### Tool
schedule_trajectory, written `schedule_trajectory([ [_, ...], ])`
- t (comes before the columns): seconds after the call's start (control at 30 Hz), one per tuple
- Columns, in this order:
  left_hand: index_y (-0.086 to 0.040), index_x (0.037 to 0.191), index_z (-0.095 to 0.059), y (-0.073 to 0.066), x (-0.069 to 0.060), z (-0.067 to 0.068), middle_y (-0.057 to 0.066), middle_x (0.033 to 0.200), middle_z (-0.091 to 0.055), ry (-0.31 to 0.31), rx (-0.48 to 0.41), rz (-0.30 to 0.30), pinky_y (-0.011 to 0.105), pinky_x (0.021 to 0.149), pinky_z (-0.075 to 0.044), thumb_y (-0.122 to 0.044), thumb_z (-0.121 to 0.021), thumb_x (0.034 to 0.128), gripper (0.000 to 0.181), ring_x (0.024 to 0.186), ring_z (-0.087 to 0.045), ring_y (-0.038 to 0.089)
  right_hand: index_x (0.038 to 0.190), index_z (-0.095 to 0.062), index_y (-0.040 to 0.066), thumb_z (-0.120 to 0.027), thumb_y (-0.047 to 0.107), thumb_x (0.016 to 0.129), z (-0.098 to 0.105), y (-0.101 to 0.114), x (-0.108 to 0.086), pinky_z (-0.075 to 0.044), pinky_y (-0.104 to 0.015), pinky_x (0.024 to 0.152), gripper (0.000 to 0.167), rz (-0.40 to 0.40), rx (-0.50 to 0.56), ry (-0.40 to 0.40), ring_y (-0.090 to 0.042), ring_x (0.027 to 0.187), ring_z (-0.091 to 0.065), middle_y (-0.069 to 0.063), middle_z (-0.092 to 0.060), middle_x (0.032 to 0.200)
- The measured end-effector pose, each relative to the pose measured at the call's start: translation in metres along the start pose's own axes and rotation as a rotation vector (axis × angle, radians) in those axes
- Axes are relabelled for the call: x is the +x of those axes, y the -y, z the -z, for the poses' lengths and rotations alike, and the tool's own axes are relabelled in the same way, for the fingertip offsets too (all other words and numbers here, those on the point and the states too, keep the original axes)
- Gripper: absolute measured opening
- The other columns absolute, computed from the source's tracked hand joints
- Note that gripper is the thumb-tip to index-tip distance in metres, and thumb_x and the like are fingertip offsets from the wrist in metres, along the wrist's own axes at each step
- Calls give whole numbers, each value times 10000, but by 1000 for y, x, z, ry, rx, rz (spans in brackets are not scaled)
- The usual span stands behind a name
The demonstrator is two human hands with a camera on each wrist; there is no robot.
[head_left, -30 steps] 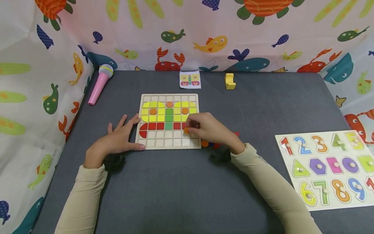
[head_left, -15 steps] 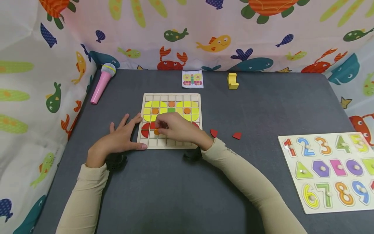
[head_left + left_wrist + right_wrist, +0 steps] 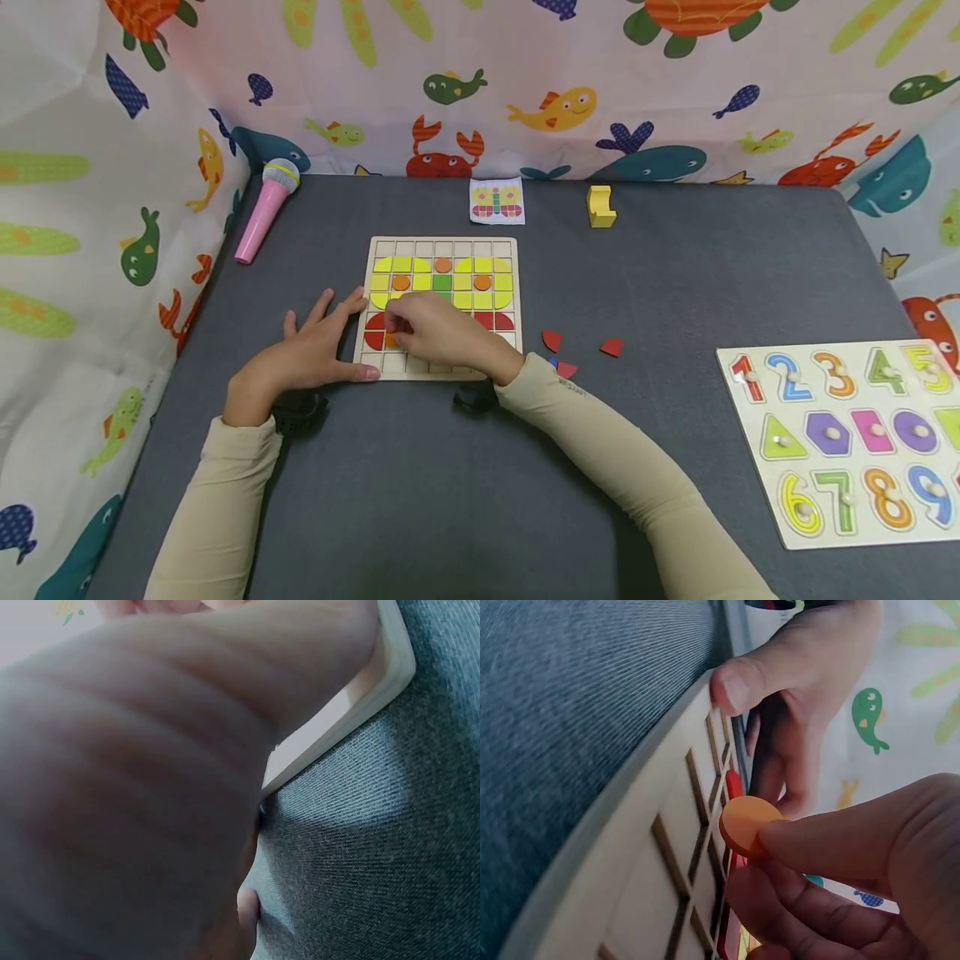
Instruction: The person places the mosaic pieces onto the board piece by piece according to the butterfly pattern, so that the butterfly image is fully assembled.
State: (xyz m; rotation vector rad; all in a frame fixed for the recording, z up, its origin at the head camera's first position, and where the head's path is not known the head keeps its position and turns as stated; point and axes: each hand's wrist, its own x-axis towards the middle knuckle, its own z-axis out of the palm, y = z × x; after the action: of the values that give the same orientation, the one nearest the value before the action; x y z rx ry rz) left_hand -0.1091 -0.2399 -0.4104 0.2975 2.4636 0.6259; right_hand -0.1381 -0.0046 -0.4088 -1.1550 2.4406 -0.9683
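In the head view a wooden grid board point(image 3: 442, 244) carries yellow, green, red and orange flat pieces set in its squares. My right hand point(image 3: 442, 331) pinches an orange disc point(image 3: 748, 825) between thumb and fingers, over the board's lower left squares beside a red rounded piece point(image 3: 373, 341). My left hand point(image 3: 296, 354) lies spread at the board's left edge, its thumb on the lower left corner and its fingertips by the left side. The right hand and wrist hide part of the board's middle and lower rows.
Loose red pieces point(image 3: 611, 347) and a partly hidden blue piece point(image 3: 553, 362) lie right of the board. Behind it are a butterfly pattern card point(image 3: 497, 202) and a yellow block point(image 3: 600, 207). A pink toy microphone point(image 3: 266, 212) lies left; a number-and-shape puzzle point(image 3: 847, 392) lies right.
My right hand has moved left across the board with the orange disc, from its right side to its lower left, uncovering the loose red pieces. The left hand has stayed at the board's edge.
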Motion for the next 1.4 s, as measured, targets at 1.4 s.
schedule_trajectory([
  [1.4, -142, 1729, -79, -2, -1, 1, 205, 1780, -11, 11, -13, -7, 823, 1107, 159, -601, -865, 826, 1282, 1593, 176, 475, 1042, -774, 8, -726, 54, 1018, 63, -31, -84, -531, -337, 778, 71, -94, -15, -131, -209, 850, -604, -38, -692, 914],
])
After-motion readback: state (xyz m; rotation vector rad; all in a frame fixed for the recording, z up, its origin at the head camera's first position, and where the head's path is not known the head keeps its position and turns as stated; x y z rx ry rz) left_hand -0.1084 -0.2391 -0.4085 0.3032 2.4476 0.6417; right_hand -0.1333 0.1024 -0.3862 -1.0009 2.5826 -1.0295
